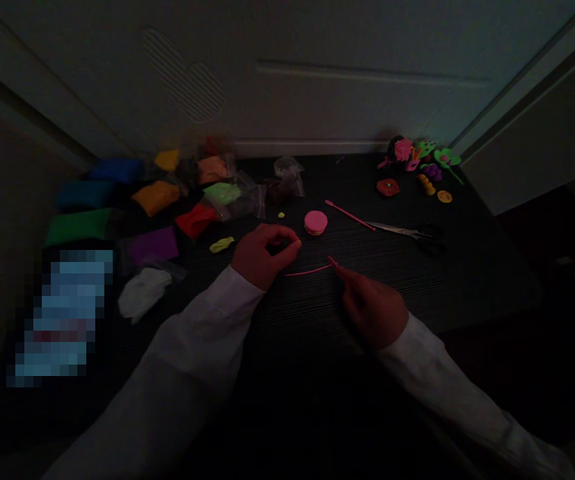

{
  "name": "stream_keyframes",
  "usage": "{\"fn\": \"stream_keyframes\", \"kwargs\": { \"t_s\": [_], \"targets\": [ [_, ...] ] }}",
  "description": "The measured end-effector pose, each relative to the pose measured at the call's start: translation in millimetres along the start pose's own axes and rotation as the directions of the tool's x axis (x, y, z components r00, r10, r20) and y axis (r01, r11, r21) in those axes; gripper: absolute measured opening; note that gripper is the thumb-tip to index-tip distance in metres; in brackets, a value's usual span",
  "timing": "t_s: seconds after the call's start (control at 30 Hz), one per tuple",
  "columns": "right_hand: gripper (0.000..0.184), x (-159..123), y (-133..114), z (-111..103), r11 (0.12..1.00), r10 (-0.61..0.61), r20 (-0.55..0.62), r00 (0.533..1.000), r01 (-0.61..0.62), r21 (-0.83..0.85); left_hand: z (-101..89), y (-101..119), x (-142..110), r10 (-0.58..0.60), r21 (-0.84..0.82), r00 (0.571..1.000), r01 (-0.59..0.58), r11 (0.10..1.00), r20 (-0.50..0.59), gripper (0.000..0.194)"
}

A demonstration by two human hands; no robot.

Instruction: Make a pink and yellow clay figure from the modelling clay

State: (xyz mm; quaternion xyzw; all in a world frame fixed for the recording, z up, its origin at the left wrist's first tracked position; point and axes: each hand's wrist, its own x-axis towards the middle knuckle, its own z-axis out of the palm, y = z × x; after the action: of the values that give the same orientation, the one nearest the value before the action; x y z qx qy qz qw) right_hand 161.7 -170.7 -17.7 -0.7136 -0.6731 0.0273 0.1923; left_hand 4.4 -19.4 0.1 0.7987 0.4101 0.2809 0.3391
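Thin pink strand (308, 272) could be torn if dragged by the pink tool (333, 262) pinched in the right hand (374, 308), left hand (261, 257) curled nearby, any grip unclear.

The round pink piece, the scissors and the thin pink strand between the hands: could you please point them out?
Round pink piece (316, 221), head view: its flat top.
Scissors (401, 231), head view: the metal blades.
Thin pink strand (310, 271), head view: midway along it.

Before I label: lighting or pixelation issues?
Head view: dim, nearly black at bottom; at left, a bright panel is pixelated; at right, scissors fade into the table at the handles; at centre, too dim to tell whether the left hand holds anything.
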Motion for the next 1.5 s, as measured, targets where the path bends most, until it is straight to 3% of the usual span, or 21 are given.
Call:
{"fn": "stream_keyframes", "kwargs": {
  "t_s": [0.13,0.3,0.4,0.53,0.73,0.87,1.0,1.13,1.23,1.3,1.37,1.5],
  "targets": [
    [0.037,1,0,-1,0.999,0.003,0.022,1.000,-0.004,0.034,-0.9,-1,0,-0.064,-0.095,0.998,0.062,0.994,-0.027,0.018],
    [0.037,1,1,-1,0.996,0.040,0.016,0.999,-0.041,0.078,-1.1,-3,0,-0.031,-0.202,0.999,0.026,0.979,-0.022,0.021],
    [0.037,1,0,-2,0.995,0.051,0.005,0.999,-0.052,0.089,-2.7,-3,0,0.015,-0.141,1.000,-0.016,0.990,-0.010,0.028],
    [0.036,2,2,-3,0.992,0.089,-0.031,0.996,-0.086,0.094,-5.4,-4,1,0.055,-0.055,0.998,-0.055,0.997,0.002,0.018],
    [0.033,6,29,-7,0.995,0.096,-0.093,0.991,-0.098,-0.021,-5.5,4,-5,0.186,0.004,0.982,-0.186,0.983,-0.035,0.015],
    [0.031,7,50,-11,0.997,0.045,-0.096,0.994,-0.051,-0.062,-0.7,20,-31,0.363,0.146,0.921,-0.382,0.913,0.142,0.018],
    [0.030,7,58,-13,0.995,0.017,-0.130,0.991,-0.029,-0.093,11.5,23,-62,0.374,0.327,0.885,-0.453,0.829,0.278,0.018],
    [0.031,4,55,-15,0.996,-0.002,-0.189,0.982,-0.015,-0.087,25.6,16,-79,0.377,0.349,0.875,-0.470,0.811,0.303,0.021],
    [0.031,-1,50,-19,0.998,-0.065,-0.244,0.968,0.062,-0.022,28.4,12,-82,0.363,0.359,0.887,-0.450,0.818,0.285,0.025],
    [0.032,-5,46,-21,0.987,-0.151,-0.215,0.965,0.160,0.024,24.8,11,-83,0.345,0.350,0.899,-0.425,0.835,0.270,0.030],
    [0.034,-6,41,-24,0.960,-0.270,-0.109,0.957,0.276,0.045,18.4,10,-85,0.328,0.327,0.916,-0.391,0.860,0.230,0.032],
    [0.041,-5,25,-25,0.894,-0.447,0.131,0.885,0.448,0.021,4.9,8,-87,0.235,0.271,0.971,-0.238,0.933,0.046,0.024]
  ]
}}
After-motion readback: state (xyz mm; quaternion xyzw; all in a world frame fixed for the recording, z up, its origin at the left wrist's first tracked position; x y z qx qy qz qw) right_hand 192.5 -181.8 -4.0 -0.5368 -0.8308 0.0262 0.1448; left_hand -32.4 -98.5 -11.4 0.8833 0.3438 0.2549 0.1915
